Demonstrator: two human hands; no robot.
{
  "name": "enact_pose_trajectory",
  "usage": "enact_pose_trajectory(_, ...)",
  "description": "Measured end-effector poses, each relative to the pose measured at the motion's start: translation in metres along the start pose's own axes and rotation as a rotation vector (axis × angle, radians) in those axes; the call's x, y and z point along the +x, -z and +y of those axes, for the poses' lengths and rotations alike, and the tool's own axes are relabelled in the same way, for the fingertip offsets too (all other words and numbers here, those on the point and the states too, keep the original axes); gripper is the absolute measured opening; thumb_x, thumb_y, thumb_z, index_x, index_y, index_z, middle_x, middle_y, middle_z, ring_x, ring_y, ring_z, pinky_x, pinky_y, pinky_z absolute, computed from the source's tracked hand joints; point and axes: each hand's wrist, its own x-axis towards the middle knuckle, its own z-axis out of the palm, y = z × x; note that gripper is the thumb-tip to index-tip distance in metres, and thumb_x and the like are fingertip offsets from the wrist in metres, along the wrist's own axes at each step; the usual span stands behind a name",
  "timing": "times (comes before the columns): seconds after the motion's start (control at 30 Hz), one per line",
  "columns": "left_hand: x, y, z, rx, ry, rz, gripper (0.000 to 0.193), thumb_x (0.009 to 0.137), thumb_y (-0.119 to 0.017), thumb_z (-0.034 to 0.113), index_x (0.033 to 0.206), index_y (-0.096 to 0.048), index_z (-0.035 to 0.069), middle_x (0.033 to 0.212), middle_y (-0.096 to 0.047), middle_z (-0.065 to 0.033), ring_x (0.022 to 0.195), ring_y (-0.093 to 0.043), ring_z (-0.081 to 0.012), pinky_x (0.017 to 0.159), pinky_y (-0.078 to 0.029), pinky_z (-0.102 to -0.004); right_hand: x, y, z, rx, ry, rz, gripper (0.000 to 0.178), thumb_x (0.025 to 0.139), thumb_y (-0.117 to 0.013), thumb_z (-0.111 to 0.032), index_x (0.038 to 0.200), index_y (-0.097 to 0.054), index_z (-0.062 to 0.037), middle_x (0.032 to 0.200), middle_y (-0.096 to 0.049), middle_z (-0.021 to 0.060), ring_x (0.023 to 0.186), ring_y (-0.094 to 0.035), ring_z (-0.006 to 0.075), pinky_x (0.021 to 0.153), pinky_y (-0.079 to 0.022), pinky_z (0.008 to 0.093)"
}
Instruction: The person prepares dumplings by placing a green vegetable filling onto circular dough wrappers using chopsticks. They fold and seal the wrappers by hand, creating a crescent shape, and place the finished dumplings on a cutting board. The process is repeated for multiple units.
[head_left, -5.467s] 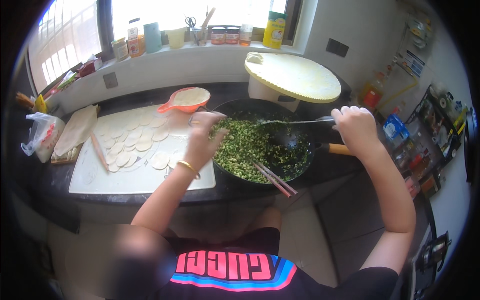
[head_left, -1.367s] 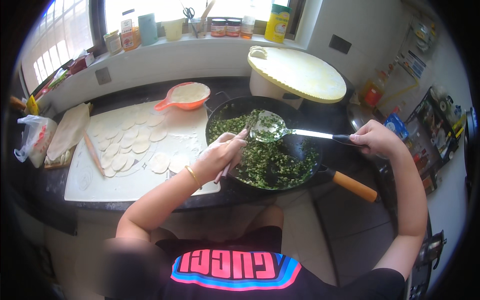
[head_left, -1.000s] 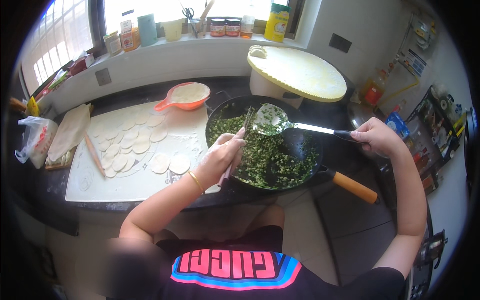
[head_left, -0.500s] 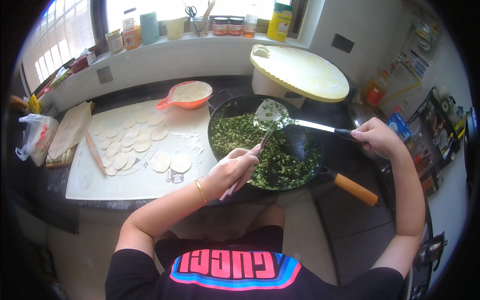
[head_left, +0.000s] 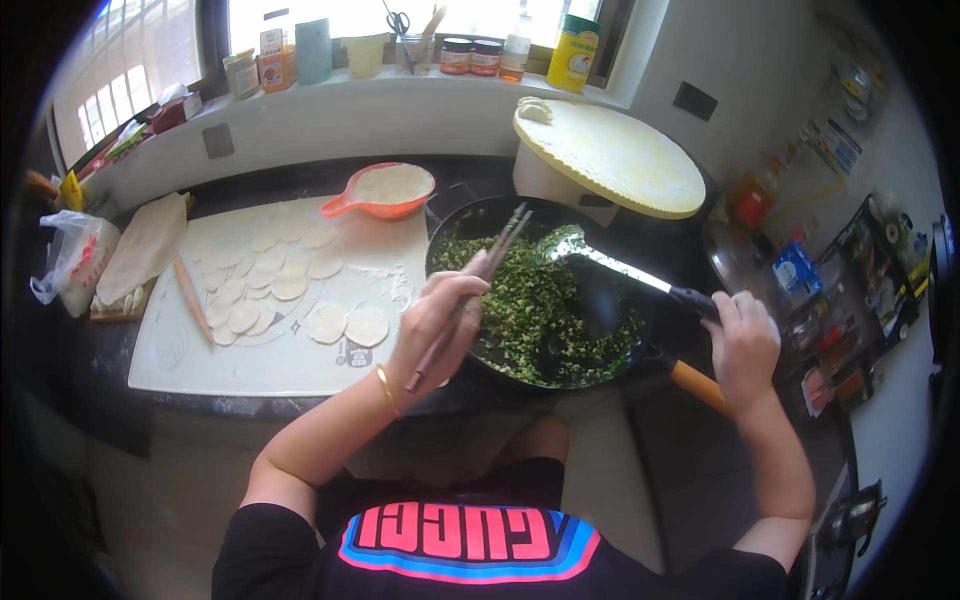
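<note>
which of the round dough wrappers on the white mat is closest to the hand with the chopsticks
The rightmost dough wrapper, one of a pair lying apart from the main cluster, at the mat's lower middle. It lies just left of the left hand holding the chopsticks.

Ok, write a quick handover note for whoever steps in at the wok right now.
Left hand: holds the chopsticks, tips raised over the wok.
Right hand: grips the spatula, blade resting in the chopped green filling.
Done: filling sits mixed in the wok; round dumpling wrappers lie rolled out on the white mat, rolling pin beside them.
Left: no wrapper is filled yet.
</note>
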Motion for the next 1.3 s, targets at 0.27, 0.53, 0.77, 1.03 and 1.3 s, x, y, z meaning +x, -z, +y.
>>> enact_pose_trajectory(0.27,-0.011,-0.036,0.000,-0.164,-0.065,-0.031,0.022,0.079,-0.057,-0.004,0.100,-0.055,0.004,0.096,-0.061,-0.0137,0.083,-0.057,-0.0267,0.074,-0.048,-0.0339,-0.031,-0.008,-0.020,0.000,-0.019,0.028,0.030,0.073,-0.066,-0.014,0.100,-0.056,-0.0084,0.082,-0.051,0.0047,0.072,-0.053,0.0229,0.060,-0.041,0.0346)
enact_pose_trajectory(0.53,-0.018,-0.026,-0.020,-0.075,0.000,-0.092,0.019,0.082,-0.053,-0.003,0.100,-0.053,0.003,0.119,-0.056,-0.0203,0.093,-0.058,-0.0289,0.082,-0.047,-0.0340,-0.048,-0.011,-0.020,0.010,-0.071,0.089,0.025,0.075,-0.065,-0.018,0.098,-0.057,-0.0088,0.084,-0.053,0.0043,0.072,-0.054,0.0227,0.059,-0.041,0.0341)
enact_pose_trajectory(0.77,-0.022,-0.017,-0.037,0.032,0.045,0.009,0.019,0.080,-0.057,-0.002,0.098,-0.054,0.003,0.106,-0.060,-0.0202,0.086,-0.058,-0.0307,0.078,-0.048,-0.0343,-0.051,-0.006,-0.018,0.026,-0.092,0.049,0.030,0.073,-0.067,-0.015,0.099,-0.057,-0.0081,0.085,-0.052,0.0057,0.074,-0.054,0.0241,0.060,-0.042,0.0348)
enact_pose_trajectory(1.03,-0.028,-0.032,-0.008,-0.096,0.013,-0.054,0.022,0.079,-0.055,-0.005,0.099,-0.054,0.004,0.115,-0.058,-0.0194,0.092,-0.058,-0.0292,0.081,-0.048,-0.0343,-0.047,-0.005,-0.018,0.054,-0.112,0.011,0.033,0.071,-0.068,-0.014,0.101,-0.056,-0.0081,0.086,-0.053,0.0063,0.075,-0.055,0.0252,0.062,-0.043,0.0357)
enact_pose_trajectory(1.3,-0.015,-0.023,-0.004,-0.061,0.006,-0.026,0.020,0.081,-0.054,-0.004,0.099,-0.054,0.003,0.117,-0.057,-0.0195,0.092,-0.058,-0.0299,0.080,-0.048,-0.0334,-0.043,-0.006,-0.017,0.052,-0.091,-0.033,0.031,0.073,-0.066,-0.015,0.101,-0.056,-0.0085,0.084,-0.051,0.0053,0.074,-0.054,0.0241,0.061,-0.042,0.0363)
